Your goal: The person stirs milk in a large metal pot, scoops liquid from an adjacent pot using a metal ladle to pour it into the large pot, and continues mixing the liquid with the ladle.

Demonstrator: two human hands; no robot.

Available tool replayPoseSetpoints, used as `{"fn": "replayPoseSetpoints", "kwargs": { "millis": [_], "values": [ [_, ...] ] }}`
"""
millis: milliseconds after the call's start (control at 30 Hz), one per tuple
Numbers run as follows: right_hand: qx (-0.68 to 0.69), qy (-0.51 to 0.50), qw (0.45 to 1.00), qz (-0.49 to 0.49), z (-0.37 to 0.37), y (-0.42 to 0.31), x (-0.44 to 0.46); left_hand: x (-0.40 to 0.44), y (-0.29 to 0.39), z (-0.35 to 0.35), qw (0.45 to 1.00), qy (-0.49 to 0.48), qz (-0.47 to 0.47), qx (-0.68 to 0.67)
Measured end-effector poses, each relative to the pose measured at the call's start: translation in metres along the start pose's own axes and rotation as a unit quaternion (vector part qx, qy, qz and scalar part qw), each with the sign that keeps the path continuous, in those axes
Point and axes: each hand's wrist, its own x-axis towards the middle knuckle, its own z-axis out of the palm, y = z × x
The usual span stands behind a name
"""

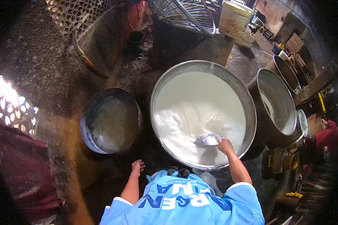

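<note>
A wide round metal vat (156, 140) stands in front of me, full of white liquid (199, 93) with foamy or powdery white heaps along its near side. Over the vat's near right part, my right hand (225, 145) is closed on a shallow scoop (206, 143). White, crumbly-looking material lies heaped in the scoop. My left hand (138, 167) hangs empty between the vat and a smaller pot, its fingers loosely apart. That smaller pot (87, 129) has cloudy liquid inside and a white patch at its near edge.
Tall metal drums (264, 108) stand close on the vat's right. A stained bucket (231, 22) and a metal-ribbed frame (187, 17) are at the back. Dark red cloth (26, 168) hangs at left. Another person's red sleeve (326, 135) shows at far right.
</note>
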Motion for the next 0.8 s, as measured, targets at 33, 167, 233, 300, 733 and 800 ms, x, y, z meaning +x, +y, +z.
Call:
{"fn": "replayPoseSetpoints", "kwargs": {
  "millis": [33, 167, 233, 300, 733, 800],
  "values": [
    [-0.008, 0.005, 1.0, -0.009, 0.003, 0.017, -0.004, -0.001, 0.0, 0.006, 1.0, -0.006, 0.009, 0.005],
    [-0.064, 0.046, 0.996, -0.047, -0.031, 0.052, -0.049, -0.004, -0.007, 0.021, 1.0, 0.0, -0.013, 0.016],
    [-0.037, 0.015, 0.999, -0.005, -0.07, 0.056, -0.073, -0.008, -0.015, 0.026, 0.999, 0.007, -0.023, 0.028],
    [-0.027, 0.036, 0.999, 0.0, -0.096, 0.068, -0.091, -0.018, -0.023, 0.031, 0.999, 0.022, -0.042, 0.022],
    [0.109, 0.371, 0.916, -0.106, -0.153, 0.124, -0.015, -0.041, -0.076, 0.035, 0.997, 0.041, -0.046, -0.04],
    [0.065, 0.37, 0.927, -0.014, -0.128, 0.122, 0.022, -0.048, -0.077, 0.034, 0.997, 0.046, -0.048, -0.032]
  ]
}}
